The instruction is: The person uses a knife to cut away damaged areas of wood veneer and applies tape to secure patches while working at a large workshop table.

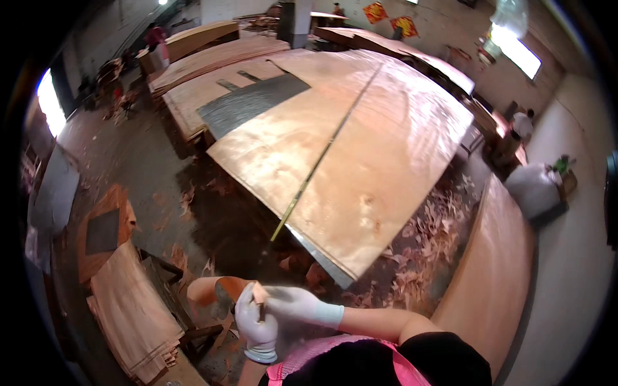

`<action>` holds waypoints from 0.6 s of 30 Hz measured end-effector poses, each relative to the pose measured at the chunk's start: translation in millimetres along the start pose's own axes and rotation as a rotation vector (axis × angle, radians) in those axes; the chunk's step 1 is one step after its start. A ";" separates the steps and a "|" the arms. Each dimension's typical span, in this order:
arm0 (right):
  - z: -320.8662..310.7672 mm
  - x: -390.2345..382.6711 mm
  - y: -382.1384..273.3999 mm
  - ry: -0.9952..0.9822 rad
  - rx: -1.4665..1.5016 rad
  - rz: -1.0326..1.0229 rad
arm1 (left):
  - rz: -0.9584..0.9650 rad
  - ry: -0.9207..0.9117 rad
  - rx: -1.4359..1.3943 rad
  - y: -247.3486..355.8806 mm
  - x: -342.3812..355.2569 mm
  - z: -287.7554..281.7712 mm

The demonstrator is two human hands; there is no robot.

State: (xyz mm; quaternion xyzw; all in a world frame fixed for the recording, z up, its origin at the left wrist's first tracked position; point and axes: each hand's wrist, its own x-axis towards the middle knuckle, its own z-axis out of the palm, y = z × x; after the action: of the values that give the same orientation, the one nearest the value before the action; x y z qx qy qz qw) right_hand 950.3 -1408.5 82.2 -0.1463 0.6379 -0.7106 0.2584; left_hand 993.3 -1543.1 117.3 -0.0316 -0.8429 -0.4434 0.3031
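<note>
**Left hand [256, 323] gripping a curled wood strip [206, 291]**

The white-gloved left hand is wrapping bent fingers around the strip's near end, its forearm pointing up from the lower edge. The right hand [291, 302], also white-gloved, is reaching leftward across the body, wrist nearly level, its fingers meeting the strip beside the left hand; whether they are pinching it, I cannot tell. The strip is curving out to the left of both hands, above the floor. Left of them, a stack of veneer [132, 309] is resting low. Beyond, a slim stick [328, 148] is lying across a broad wood sheet [386, 161]. On the far wall, red-and-yellow diamond hangings [376, 13] are showing markings too small to read.
</note>
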 end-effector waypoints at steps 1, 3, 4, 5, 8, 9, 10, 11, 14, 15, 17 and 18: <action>-6.7 -22.3 -29.9 0.089 0.067 0.032 | 0.113 -0.055 0.017 12.9 1.7 8.3; -35.4 -57.7 -57.9 0.223 0.043 0.181 | 0.201 -0.323 -0.042 42.5 7.9 27.8; -46.5 -71.6 -58.3 0.302 0.122 0.093 | 0.248 -0.373 -0.008 57.2 2.2 42.0; -62.8 -90.8 -63.3 0.399 0.059 0.162 | 0.292 -0.420 0.027 72.4 -4.1 56.7; -112.2 -132.3 -12.6 0.611 0.146 0.070 | 0.338 -0.568 -0.083 106.8 -15.8 100.5; -127.3 -148.4 -15.9 0.640 0.179 0.126 | 0.371 -0.545 -0.125 117.1 -20.1 111.6; -141.1 -161.7 -23.8 0.680 0.107 0.126 | 0.373 -0.519 -0.134 119.4 -27.4 116.0; -151.1 -172.9 -21.1 0.737 0.269 0.110 | 0.275 -0.442 -0.096 121.6 -42.1 119.9; -201.9 -214.6 -16.9 0.821 0.354 0.130 | -0.131 -0.114 -0.049 131.6 -68.6 157.5; -215.6 -223.5 -11.5 0.804 0.360 0.125 | -0.368 -0.076 -0.148 120.2 -76.7 176.1; -229.3 -233.4 0.5 0.787 0.414 0.129 | -0.691 -0.390 -1.220 63.9 -95.4 192.9; -233.0 -237.4 3.2 0.777 0.427 0.167 | -1.015 -0.536 -1.859 35.0 -103.8 201.4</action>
State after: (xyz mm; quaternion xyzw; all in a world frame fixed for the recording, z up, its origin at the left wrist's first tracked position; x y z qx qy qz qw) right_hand 1021.2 -1083.5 74.5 0.2400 0.5361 -0.8053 0.0807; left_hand 991.8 -1345.1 1.6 0.0075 -0.1322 -0.9589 -0.2508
